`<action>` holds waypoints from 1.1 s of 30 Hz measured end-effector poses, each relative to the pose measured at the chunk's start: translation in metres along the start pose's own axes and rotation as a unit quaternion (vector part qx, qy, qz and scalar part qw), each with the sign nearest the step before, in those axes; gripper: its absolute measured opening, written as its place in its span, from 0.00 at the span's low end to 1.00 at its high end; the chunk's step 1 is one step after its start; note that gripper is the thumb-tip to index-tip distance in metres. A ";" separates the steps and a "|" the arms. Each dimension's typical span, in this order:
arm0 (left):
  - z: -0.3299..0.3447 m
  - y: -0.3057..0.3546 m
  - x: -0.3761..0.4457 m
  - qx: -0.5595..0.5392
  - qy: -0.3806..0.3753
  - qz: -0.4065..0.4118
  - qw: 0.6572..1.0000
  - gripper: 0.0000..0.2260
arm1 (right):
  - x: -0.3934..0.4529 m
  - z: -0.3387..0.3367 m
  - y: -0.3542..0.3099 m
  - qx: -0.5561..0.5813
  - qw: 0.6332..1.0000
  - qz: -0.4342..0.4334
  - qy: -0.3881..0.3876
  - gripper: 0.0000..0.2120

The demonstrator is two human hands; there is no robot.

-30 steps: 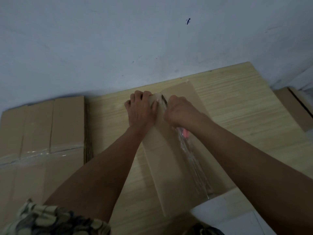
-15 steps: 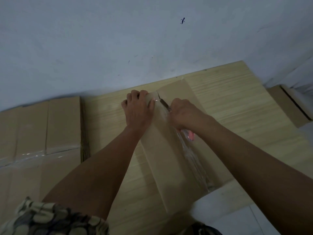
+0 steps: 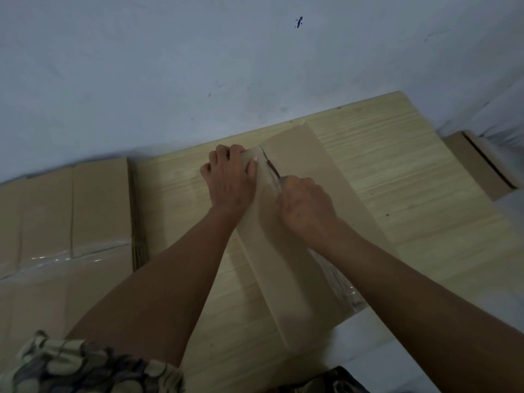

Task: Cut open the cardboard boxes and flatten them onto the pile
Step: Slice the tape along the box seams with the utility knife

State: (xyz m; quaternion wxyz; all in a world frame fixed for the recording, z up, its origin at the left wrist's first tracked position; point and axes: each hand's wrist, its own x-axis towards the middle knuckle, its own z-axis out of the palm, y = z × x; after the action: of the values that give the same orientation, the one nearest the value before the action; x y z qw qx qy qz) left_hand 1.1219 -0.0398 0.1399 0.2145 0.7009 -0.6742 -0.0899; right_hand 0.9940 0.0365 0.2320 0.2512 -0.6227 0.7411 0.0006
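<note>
One cardboard box (image 3: 297, 231) lies near the far edge of the wooden board (image 3: 411, 177). The left hand (image 3: 231, 180) grips its far end with curled fingers, and the right hand (image 3: 304, 207) is closed around one cutter (image 3: 279, 177) at the taped seam. One pile of flattened boxes (image 3: 71, 222) lies beside the board's left edge.

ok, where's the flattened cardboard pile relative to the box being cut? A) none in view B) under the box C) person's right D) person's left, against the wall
D: the flattened pile lies on the person's left by the wall, apart from the box, which the left hand steadies while the right hand cuts.
</note>
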 end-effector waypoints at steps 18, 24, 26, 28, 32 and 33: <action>0.000 0.003 0.000 0.011 0.000 -0.017 1.000 0.17 | 0.011 -0.008 -0.010 0.062 0.998 0.015 0.009 0.16; 0.000 0.005 0.000 0.008 0.007 -0.020 1.000 0.17 | 0.017 -0.015 -0.009 0.020 1.000 0.016 -0.001 0.15; 0.001 0.004 0.001 0.002 0.009 -0.017 1.000 0.17 | 0.016 -0.014 -0.010 -0.004 1.000 0.018 0.005 0.14; 0.001 0.004 0.001 0.001 0.010 -0.018 1.000 0.17 | 0.017 -0.016 -0.014 -0.014 1.000 0.015 -0.001 0.14; 0.001 0.004 0.000 0.010 0.008 -0.020 1.000 0.17 | 0.017 -0.033 -0.025 -0.025 0.999 0.008 -0.044 0.12; 0.001 0.004 0.000 0.008 0.007 -0.019 1.000 0.17 | 0.016 -0.038 -0.025 -0.035 0.998 0.012 -0.059 0.09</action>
State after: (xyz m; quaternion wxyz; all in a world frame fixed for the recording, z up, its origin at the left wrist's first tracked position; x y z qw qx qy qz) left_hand 1.1182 -0.0396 0.1410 0.2115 0.7162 -0.6597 -0.0840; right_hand 1.0018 0.0039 0.2671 0.2724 -0.6209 0.7321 0.0663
